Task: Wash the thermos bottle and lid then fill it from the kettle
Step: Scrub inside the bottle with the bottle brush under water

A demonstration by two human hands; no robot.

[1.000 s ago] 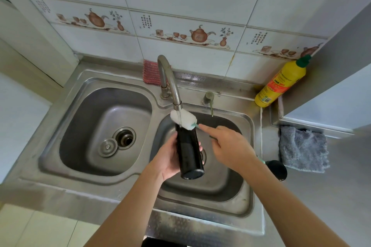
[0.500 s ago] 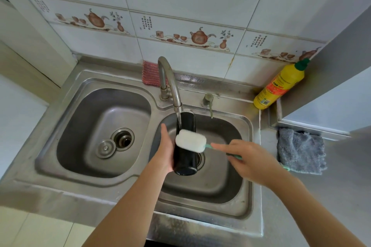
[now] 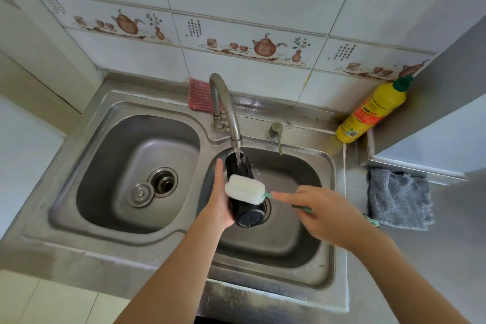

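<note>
Since the frame half a second earlier, the sponge brush (image 3: 244, 189) has slid a little lower along the thermos bottle (image 3: 243, 192), and the bottle's base now tips further toward the camera, its mouth set directly under the running tap (image 3: 226, 110).

The left hand (image 3: 219, 205) holds the bottle from its left side, over the right basin of the sink (image 3: 326, 218). The thumb lies straight along the bottle wall; the other fingers are hidden behind the bottle, so how far they curl cannot be told. The bottle is tilted with its mouth up and away, which lets the stream enter the opening while the outer wall stays exposed for scrubbing.

The right hand (image 3: 323, 214) grips the green handle of the brush, fingers curled round it, index finger extended along the shaft to steer the white sponge head. The head rests across the bottle's upper wall, touching it.

The step in hand appears to be washing the outside of the bottle. Neither lid nor kettle is visible, so rinsing, lid washing and filling are judged still to do.

A yellow detergent bottle (image 3: 373, 110) stands in the corner behind the sink; a grey cloth (image 3: 398, 198) lies on the counter to the right.
</note>
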